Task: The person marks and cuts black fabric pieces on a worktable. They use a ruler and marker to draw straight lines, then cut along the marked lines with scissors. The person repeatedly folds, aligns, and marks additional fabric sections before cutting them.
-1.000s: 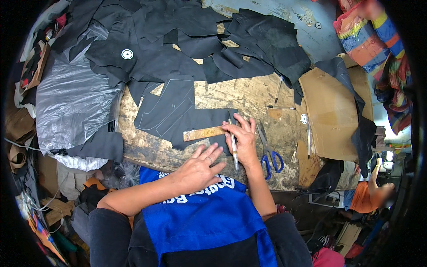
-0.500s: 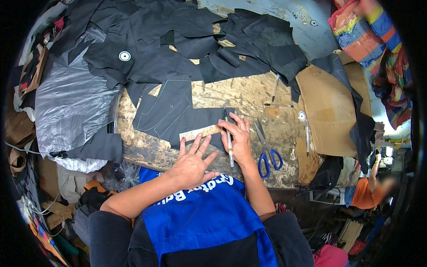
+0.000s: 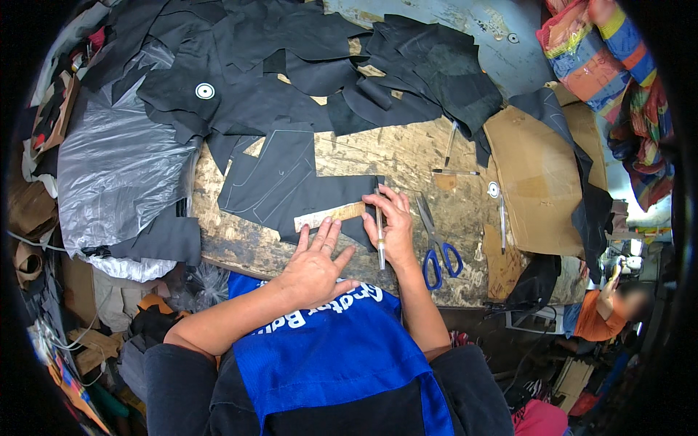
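Far left there's a crinkly plastic sheet (image 3: 120, 160) lapping onto the wooden table (image 3: 363, 152); if it got dragged, I reckon it could tug the scraps lying against it. Next along, the black piece (image 3: 273, 174) with pale outlines on it lies flat but nothing I can see is pinning its far side, so a sideways push could skew it. The left hand (image 3: 316, 269) has its fingers a bit spread, tips on the lower edge of the short tan strip (image 3: 313, 219), thumb off to the side. That strip sits on the black material between both hands, and light or uneven fingertip pressure could let it swivel. The right hand (image 3: 396, 229) is at the strip's other end, thumb and fingers pinching a pen (image 3: 380, 243); can't tell if its tip touches anything. Bumping the strip with those knuckles would be my main worry. Just right of that are blue-handled scissors (image 3: 440, 260), blades parted, so a careless elbow swing could nick someone or knock them, and a loose pen (image 3: 502, 225) further right could roll if bumped.
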Demonstrator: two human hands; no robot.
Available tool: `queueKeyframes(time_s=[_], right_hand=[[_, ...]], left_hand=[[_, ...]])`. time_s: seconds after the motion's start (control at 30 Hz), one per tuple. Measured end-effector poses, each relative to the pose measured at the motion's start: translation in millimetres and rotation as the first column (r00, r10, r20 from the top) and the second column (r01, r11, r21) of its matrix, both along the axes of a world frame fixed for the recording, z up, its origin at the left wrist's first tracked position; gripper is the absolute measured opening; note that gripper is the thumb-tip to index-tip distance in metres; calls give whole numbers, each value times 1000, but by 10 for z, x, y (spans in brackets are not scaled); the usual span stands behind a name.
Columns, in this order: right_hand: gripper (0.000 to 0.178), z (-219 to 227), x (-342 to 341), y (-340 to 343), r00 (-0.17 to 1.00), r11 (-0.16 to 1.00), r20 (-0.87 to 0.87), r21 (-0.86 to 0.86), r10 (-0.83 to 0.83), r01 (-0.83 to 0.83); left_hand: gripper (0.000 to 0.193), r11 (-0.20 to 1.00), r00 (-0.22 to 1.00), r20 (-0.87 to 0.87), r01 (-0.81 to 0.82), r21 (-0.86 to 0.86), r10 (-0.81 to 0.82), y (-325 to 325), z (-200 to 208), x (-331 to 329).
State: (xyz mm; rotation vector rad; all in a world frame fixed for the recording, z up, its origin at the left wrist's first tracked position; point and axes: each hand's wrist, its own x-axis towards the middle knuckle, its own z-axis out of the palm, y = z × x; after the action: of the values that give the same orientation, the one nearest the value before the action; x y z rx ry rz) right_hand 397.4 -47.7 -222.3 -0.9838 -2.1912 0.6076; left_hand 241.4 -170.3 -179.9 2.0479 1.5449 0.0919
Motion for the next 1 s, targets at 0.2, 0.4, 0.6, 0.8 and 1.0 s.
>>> queueKeyframes(time_s=[0.2,0.4,0.6,0.8,1.0], right_hand=[[26,-7,-6,-6,1000,1000,-13,2,7,-7],[30,-3,-15,-12,1000,1000,16,11,8,-9],[29,16,-30,-10,999,999,24,32,26,-27],[29,-7,-13,-12,998,999,21,18,51,-51],[21,98,-30,29,975,982,-217,-190,-53,11]], left_hand=[[69,1000,996,85,1,10,-2,-20,15,-86],[72,997,994,87,69,-26,-66,-45,22,-161],[71,998,994,92,57,-10,-56,-50,19,-161],[73,998,994,90,64,-11,-63,-46,24,-170],[74,999,993,109,53,-13,-51,-48,26,-184]])
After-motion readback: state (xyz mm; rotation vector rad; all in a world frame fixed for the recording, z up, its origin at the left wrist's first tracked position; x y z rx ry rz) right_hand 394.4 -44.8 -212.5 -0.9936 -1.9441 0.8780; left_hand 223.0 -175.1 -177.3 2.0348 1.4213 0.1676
